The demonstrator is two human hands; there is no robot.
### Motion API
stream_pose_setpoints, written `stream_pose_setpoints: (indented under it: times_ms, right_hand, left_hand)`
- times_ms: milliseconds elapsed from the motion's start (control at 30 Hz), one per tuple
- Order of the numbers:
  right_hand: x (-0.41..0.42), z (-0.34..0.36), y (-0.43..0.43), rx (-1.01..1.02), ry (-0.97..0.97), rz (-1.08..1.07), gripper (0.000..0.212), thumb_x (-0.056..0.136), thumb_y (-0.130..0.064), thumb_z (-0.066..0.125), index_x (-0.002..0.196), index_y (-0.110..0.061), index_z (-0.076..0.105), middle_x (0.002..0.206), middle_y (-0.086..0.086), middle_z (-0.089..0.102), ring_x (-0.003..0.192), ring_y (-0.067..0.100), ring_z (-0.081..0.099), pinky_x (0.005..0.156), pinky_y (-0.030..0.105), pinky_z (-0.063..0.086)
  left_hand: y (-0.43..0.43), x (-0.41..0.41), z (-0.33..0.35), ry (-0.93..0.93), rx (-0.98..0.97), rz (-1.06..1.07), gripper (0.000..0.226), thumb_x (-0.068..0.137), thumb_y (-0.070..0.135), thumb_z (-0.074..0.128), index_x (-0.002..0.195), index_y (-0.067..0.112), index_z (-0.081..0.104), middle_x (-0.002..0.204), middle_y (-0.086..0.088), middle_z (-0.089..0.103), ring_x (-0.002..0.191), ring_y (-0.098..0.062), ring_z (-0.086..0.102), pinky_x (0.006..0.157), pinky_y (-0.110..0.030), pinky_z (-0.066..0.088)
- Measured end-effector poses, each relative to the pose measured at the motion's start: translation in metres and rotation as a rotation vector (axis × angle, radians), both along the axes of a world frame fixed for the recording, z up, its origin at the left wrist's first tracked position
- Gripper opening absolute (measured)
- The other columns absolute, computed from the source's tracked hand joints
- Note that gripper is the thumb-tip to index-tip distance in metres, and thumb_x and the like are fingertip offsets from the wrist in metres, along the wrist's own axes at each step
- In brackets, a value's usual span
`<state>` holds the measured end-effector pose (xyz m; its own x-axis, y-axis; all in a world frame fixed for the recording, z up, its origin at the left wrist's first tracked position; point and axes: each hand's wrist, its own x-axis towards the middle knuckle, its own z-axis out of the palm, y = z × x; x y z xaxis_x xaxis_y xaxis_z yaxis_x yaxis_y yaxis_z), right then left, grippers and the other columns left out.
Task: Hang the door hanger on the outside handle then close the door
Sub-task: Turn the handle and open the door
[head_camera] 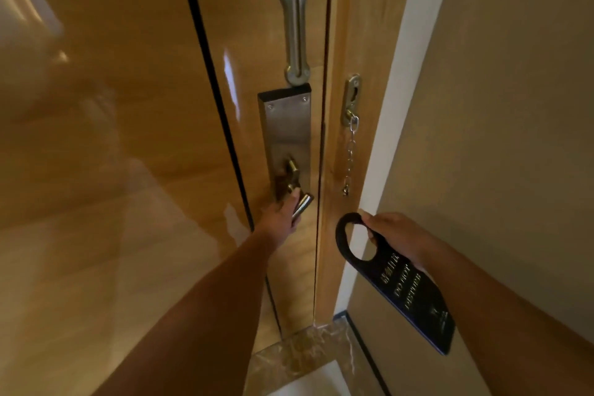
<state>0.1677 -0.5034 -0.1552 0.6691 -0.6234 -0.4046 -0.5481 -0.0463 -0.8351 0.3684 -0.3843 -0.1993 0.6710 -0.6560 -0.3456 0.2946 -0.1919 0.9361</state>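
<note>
Lower right, my right hand pinches the door hanger; centre, my left hand grips the inside handle, door needing opening next.

left hand gripping handle, right hand holding hanger

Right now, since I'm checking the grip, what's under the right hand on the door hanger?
The right hand covers the door hanger just beside its loop. The gold lettering below shows; the part beneath the fingers is hidden.
</note>
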Motion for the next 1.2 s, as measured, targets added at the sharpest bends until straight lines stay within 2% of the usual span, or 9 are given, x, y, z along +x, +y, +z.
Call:
stream_pose_setpoints:
  times_ms: [133,300,433,600,700,833,967,1067,1200]
  right_hand:
    - [0.003,0.001,-0.002,-0.043,0.01,-0.037,0.049,0.078,-0.064,0.049,0.061,-0.019,0.054,0.066,0.004,0.056,0.068,0.022,0.054,0.069,0.035,0.041]
    - [0.012,0.016,0.004,-0.072,-0.047,-0.125,0.048,0.078,-0.062,0.049,0.064,-0.017,0.056,0.073,0.007,0.058,0.076,0.025,0.055,0.079,0.039,0.044]
    - [0.01,0.023,0.007,-0.145,-0.104,-0.166,0.048,0.081,-0.059,0.047,0.063,-0.016,0.053,0.07,0.008,0.054,0.071,0.023,0.053,0.069,0.035,0.041]
    - [-0.003,0.024,0.013,-0.203,-0.138,-0.184,0.048,0.085,-0.059,0.042,0.063,-0.017,0.052,0.068,0.006,0.052,0.069,0.024,0.051,0.069,0.035,0.038]
    - [-0.014,0.024,0.018,-0.23,-0.167,-0.35,0.048,0.086,-0.06,0.037,0.069,-0.019,0.055,0.072,0.005,0.056,0.072,0.022,0.055,0.068,0.034,0.041]
    - [-0.03,0.029,0.026,-0.229,-0.196,-0.467,0.046,0.088,-0.059,0.033,0.086,-0.022,0.06,0.078,0.002,0.055,0.073,0.016,0.052,0.059,0.03,0.036]
    - [-0.047,0.035,0.038,-0.277,-0.231,-0.372,0.051,0.09,-0.056,0.029,0.106,-0.018,0.059,0.083,0.004,0.057,0.08,0.02,0.055,0.068,0.034,0.043]
    - [-0.067,0.033,0.048,-0.287,-0.223,-0.285,0.053,0.091,-0.056,0.027,0.103,-0.015,0.059,0.078,0.004,0.054,0.072,0.019,0.052,0.065,0.035,0.043]
    - [-0.103,0.024,0.068,-0.265,-0.235,-0.088,0.045,0.094,-0.048,0.03,0.102,-0.013,0.057,0.077,0.001,0.052,0.067,0.013,0.049,0.056,0.029,0.036]
  left_hand:
    - [0.0,-0.004,-0.005,-0.01,-0.041,0.022,0.031,0.081,0.05,0.059,0.086,0.019,0.06,0.092,-0.006,0.06,0.08,-0.015,0.063,0.059,-0.02,0.054]
    - [0.009,-0.001,0.005,-0.175,0.053,-0.088,0.044,0.079,0.059,0.054,0.078,0.015,0.061,0.085,-0.007,0.059,0.076,-0.017,0.06,0.072,-0.028,0.05]
    - [0.019,-0.012,0.01,-0.351,0.216,-0.216,0.076,0.07,0.075,0.04,0.084,0.003,0.059,0.067,-0.002,0.055,0.075,-0.03,0.055,0.083,-0.05,0.048]
    - [0.047,-0.057,-0.009,-0.085,0.016,-0.198,0.039,0.078,0.055,0.06,0.088,0.018,0.062,0.094,-0.008,0.06,0.08,-0.015,0.063,0.053,-0.013,0.047]
    - [0.071,-0.083,-0.01,-0.263,0.071,-0.269,0.041,0.076,0.065,0.051,0.078,0.026,0.065,0.076,-0.001,0.061,0.062,-0.007,0.062,0.051,-0.017,0.045]
    - [0.104,-0.117,-0.002,-0.471,0.201,-0.301,0.066,0.063,0.086,0.036,0.066,0.027,0.064,0.075,-0.004,0.062,0.068,-0.018,0.059,0.064,-0.034,0.046]
    - [0.135,-0.152,0.018,-0.709,0.365,-0.317,0.077,0.07,0.083,0.027,0.064,0.015,0.064,0.063,-0.007,0.059,0.06,-0.02,0.057,0.054,-0.03,0.04]
    - [0.159,-0.188,0.03,-0.799,0.431,-0.27,0.067,0.077,0.077,0.026,0.052,0.022,0.053,0.051,0.001,0.048,0.05,-0.014,0.048,0.05,-0.031,0.032]
    - [0.192,-0.237,0.04,-0.785,0.566,-0.166,0.066,0.083,0.068,0.03,0.078,0.013,0.065,0.077,-0.012,0.065,0.07,-0.023,0.056,0.068,-0.037,0.047]
